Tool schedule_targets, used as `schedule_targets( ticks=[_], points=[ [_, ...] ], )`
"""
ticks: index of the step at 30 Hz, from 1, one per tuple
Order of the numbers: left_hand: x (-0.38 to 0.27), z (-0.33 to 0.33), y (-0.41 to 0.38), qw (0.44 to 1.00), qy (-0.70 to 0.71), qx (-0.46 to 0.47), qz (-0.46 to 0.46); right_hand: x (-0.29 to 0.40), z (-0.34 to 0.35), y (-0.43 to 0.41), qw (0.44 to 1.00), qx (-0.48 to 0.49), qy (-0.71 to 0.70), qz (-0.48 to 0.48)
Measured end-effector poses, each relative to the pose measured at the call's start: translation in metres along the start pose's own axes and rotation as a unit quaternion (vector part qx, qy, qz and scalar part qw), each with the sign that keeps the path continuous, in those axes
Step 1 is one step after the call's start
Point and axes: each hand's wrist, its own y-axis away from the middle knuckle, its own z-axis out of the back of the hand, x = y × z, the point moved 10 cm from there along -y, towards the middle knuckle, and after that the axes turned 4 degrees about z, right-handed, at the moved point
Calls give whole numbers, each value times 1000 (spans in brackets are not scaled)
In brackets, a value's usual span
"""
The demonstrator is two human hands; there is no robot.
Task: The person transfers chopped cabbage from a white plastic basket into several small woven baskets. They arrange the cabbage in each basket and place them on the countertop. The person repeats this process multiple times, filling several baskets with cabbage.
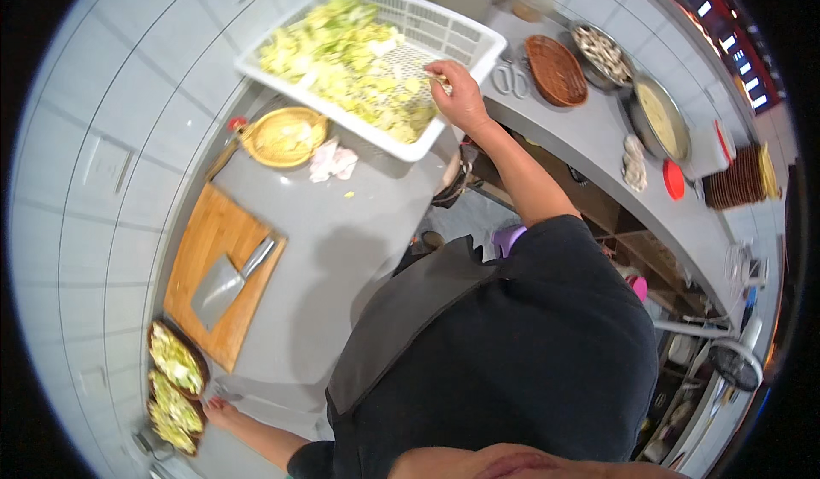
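Note:
My right hand [456, 95] is over the near right corner of a white perforated plastic basket [442, 27], its fingers curled around small pale bits. Chopped yellow-green leafy vegetable [339, 50] lies in the basket, mostly at its left and along the near side. My left hand [221, 412] reaches to the lower left, its fingertips beside an oval brown bowl of chopped leaves [176, 418]; whether it touches the rim or holds anything I cannot tell. A second such bowl [178, 357] stands against it. A cleaver [221, 287] lies flat on a wooden cutting board [198, 229].
A yellow basket [285, 136] and a crumpled pale cloth [333, 161] lie below the white basket. Along the right counter are scissors [510, 81], an empty brown woven basket [556, 71], a metal bowl of sliced mushrooms [601, 53] and a metal bowl of pale liquid [660, 117]. Tiled wall borders the left.

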Motion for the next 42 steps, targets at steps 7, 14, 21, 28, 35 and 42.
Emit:
schedule_targets(
  ticks=[7,14,21,28,35,42],
  points=[
    [-5,-87,103,978,58,181,87,-141,143,18,907,-28,414,-67],
    [21,-217,238,915,39,381,126,-246,204,78,870,142,408,-237],
    [41,-335,434,869,-38,488,78,-106,215,3,945,-172,-170,-219],
    [67,-383,689,601,-45,782,158,140,111,-33,960,49,-26,273],
    [89,-379,629,723,43,649,234,206,-12,6,824,316,-186,432],
    [102,-296,531,826,58,522,207,74,-110,-124,912,313,-28,263]
  ],
)
